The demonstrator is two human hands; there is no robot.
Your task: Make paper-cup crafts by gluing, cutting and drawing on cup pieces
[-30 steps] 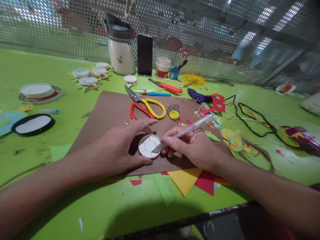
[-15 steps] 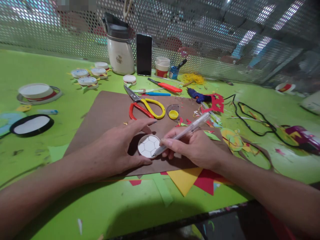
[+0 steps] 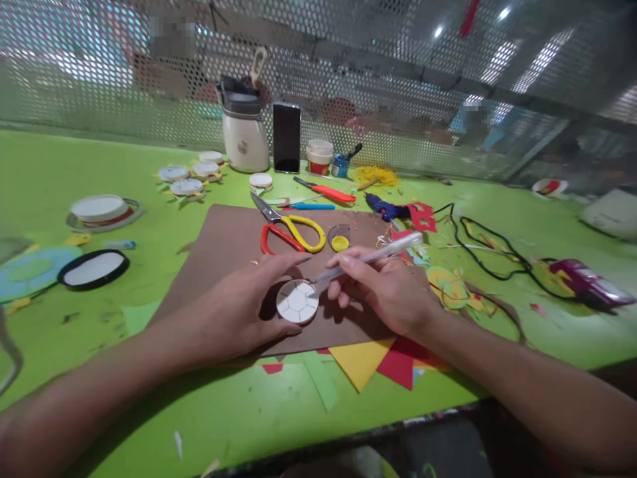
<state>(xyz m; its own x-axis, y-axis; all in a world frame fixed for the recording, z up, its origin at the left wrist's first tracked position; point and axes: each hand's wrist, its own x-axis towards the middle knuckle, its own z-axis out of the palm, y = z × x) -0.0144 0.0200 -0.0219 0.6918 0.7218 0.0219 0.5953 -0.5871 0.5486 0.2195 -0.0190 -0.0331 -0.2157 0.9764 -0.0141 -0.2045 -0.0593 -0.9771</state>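
Observation:
Between the thumb and curved fingers of my left hand (image 3: 243,302) sits a small round white disc (image 3: 297,302), drawn with dark lines in a football pattern. It rests on a brown board (image 3: 199,265); the thumb is at its lower edge. My right hand (image 3: 383,285) pinches a clear pen (image 3: 375,255), its tip by the disc's upper right edge; whether it touches cannot be made out. Just beyond lie scissors (image 3: 291,229) with one red and one yellow handle, and a clear protractor (image 3: 343,230) with a yellow cap (image 3: 340,243) on it.
Behind the board are a red cutter (image 3: 333,193), a blue pen (image 3: 312,206), a propped phone (image 3: 287,138) and a white jug (image 3: 245,136). A glue gun (image 3: 385,207) and black cord (image 3: 490,255) lie right. Several decorated discs (image 3: 187,188) stand left. Paper scraps (image 3: 361,362) edge the board.
The pen tip has moved from the disc's lower right edge up to its upper right edge as my right hand lifted. My left hand stays around the disc. The view has tilted upward.

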